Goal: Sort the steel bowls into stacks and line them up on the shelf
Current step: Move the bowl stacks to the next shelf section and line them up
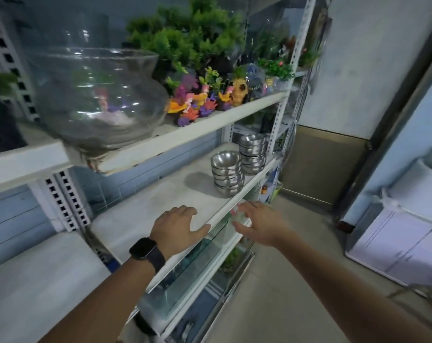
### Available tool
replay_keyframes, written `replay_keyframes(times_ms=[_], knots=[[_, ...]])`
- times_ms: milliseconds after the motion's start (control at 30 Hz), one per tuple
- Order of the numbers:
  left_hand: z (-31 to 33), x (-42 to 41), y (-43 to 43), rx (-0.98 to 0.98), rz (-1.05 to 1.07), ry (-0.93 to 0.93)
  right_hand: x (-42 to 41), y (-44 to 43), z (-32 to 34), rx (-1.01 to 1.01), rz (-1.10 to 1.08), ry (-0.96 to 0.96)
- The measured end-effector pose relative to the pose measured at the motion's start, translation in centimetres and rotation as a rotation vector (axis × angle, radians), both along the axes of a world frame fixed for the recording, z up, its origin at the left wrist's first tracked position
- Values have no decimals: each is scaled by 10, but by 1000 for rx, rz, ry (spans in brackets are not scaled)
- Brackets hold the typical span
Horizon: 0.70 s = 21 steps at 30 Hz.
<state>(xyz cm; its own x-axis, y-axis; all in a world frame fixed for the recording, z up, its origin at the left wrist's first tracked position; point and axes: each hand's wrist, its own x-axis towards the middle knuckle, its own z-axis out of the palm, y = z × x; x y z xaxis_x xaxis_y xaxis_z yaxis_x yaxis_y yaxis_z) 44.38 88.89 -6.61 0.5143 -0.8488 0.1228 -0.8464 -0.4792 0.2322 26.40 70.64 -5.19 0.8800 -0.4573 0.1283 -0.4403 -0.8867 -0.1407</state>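
The nearer stack of steel bowls (227, 173) and the farther stack (253, 153) stand side by side at the shelf's (145, 211) far end, the left hand (179, 225) lying flat and empty at its front edge, the right hand (258, 222) hovering just off it, fingers spread, holding nothing.

The light was dim and bluish. Highlights glinted on the glass bowl (96, 95) and the steel bowls (227, 169), which cast a soft shadow leftward on the shelf (145, 211). The right hand (258, 224) was blurred; straight lines bowed near the edges.
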Motion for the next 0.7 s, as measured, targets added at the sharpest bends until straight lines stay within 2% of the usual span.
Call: replay_keyframes(times_ms=[133, 333, 700], knots=[[0, -2, -44, 20, 24, 0, -1, -48, -1, 4, 8, -44], [0, 6, -93, 36, 70, -15, 15, -105, -6, 54, 31, -13], [-29, 66, -174, 49, 92, 78, 65, -192, -19, 137, -57, 42]])
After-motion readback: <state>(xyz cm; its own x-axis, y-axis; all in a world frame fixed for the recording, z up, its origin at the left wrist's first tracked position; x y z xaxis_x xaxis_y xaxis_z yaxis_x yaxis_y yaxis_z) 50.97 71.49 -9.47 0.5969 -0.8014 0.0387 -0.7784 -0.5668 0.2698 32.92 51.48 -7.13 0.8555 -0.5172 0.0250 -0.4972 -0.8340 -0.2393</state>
